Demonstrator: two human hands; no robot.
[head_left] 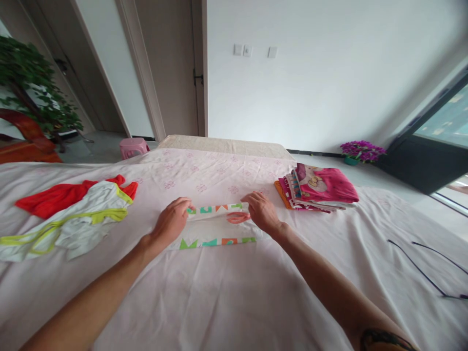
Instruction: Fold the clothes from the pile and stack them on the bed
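Observation:
A white garment (208,230) lies flat in the middle of the sheet-covered bed. Green, teal and orange shapes run along its near and far edges, and a coral-coloured trim curves at its right. My left hand (171,219) is closed at the far left corner, fingertips pinching the cloth. At the far right corner, my right hand (261,212) has its fingers curled and pinched on the same edge. A stack of folded clothes (325,187), with a pink piece on top, sits just right of my right hand.
To the left lie a loose white garment with yellow-green trim (91,209) and a red garment (54,199). Black-framed glasses (420,268) rest at the right. Beyond the bed (226,302) stand a pink stool (133,147) and a pot of purple flowers (361,151).

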